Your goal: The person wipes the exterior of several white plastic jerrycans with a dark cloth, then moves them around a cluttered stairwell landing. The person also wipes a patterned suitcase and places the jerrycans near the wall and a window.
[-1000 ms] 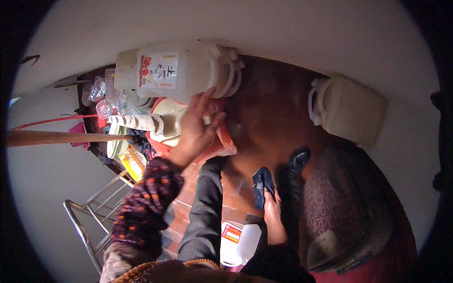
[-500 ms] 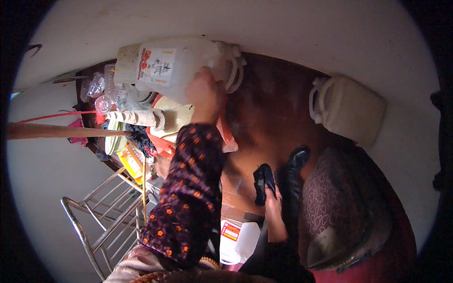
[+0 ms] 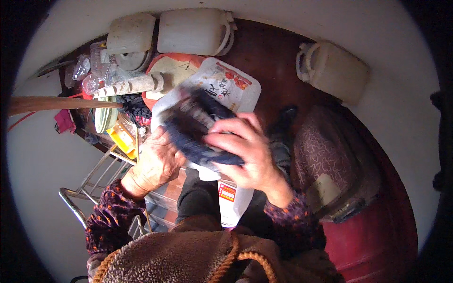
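A whitish plastic jug [image 3: 247, 92] with a printed label lies in front of me, above my knees. My left hand [image 3: 153, 160] is closed at its near left edge; the fingertips are partly hidden. Across the jug's near part lies a dark navy cloth [image 3: 186, 141], smeared by motion. My right hand [image 3: 247, 153] is closed on this cloth, pressing it against the jug with fingers bent. The cloth covers much of the jug's near side.
Two more jugs [image 3: 191, 33] lie by the wall at the far left, another jug [image 3: 337, 70] at the far right. Clear plastic containers [image 3: 96, 63], a wooden pole [image 3: 61, 104] and a metal rack [image 3: 94, 188] are on the left. A patterned cushion [image 3: 330, 155] is at right.
My left hand has brought the labelled jug from the far left toward me. My right hand has risen with the dark cloth from the lower right onto the jug.
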Available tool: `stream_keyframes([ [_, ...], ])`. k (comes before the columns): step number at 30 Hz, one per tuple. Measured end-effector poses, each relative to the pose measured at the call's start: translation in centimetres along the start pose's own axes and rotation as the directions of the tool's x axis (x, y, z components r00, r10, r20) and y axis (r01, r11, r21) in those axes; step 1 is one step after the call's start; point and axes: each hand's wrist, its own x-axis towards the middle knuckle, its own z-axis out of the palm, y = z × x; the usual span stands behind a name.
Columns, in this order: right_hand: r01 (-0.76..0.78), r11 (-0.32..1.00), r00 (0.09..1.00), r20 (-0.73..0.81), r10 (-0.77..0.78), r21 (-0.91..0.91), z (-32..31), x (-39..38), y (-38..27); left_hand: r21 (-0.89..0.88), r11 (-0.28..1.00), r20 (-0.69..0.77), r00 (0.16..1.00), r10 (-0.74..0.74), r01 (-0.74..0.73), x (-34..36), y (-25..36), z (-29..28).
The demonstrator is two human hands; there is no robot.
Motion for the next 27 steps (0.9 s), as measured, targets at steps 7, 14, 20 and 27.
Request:
stream_keyframes([
  [7, -0.508, 0.861, 0.861, 0.062, 0.505, 0.034, 2.0, 3.7, 5.7, -0.354, 0.934, 0.013, 0.998, 0.056, -0.048, -3.1, -1.5, -2.4],
  [14, 0.065, 0.984, 0.994, 0.072, -0.077, 0.164, 6.7, 4.4, -1.6, -0.430, 0.891, 0.108, 0.971, 0.212, -0.147, -3.5, -0.6, -1.5],
  [20, -0.436, 0.898, 0.862, 0.257, 0.436, -0.060, 8.8, 2.6, 11.8, -0.476, 0.866, 0.095, 0.969, 0.227, -0.156, -4.9, -1.7, -3.5],
  [27, -0.641, 0.657, 0.616, -0.245, 0.749, 0.397, 3.1, -4.4, 11.9, -0.767, -0.037, 0.436, 0.477, -0.763, 0.641, -8.0, -2.0, -0.6],
])
